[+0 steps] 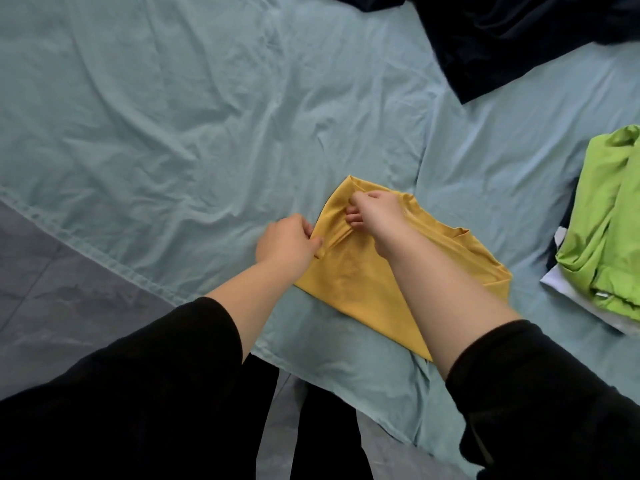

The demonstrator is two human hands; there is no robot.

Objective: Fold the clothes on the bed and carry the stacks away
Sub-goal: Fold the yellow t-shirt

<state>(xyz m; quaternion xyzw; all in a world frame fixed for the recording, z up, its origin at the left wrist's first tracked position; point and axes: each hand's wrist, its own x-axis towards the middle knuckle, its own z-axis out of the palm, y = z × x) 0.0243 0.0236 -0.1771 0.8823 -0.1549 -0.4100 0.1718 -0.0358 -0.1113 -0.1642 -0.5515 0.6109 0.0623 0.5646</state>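
Note:
A mustard-yellow garment (360, 285) lies partly folded on the light blue bed sheet (173, 133), near the bed's front edge. My left hand (287, 242) pinches a fold of its left edge. My right hand (375, 211) grips the yellow cloth close to its top corner, fingers curled into the fabric. A lime-green folded garment (606, 223) rests on a stack at the right edge, on top of white and dark pieces. A dark navy garment (519, 39) lies unfolded at the top right.
The grey floor (52, 289) shows beyond the bed's edge at lower left. My black sleeves and legs fill the bottom of the view. The wide left part of the sheet is wrinkled and bare.

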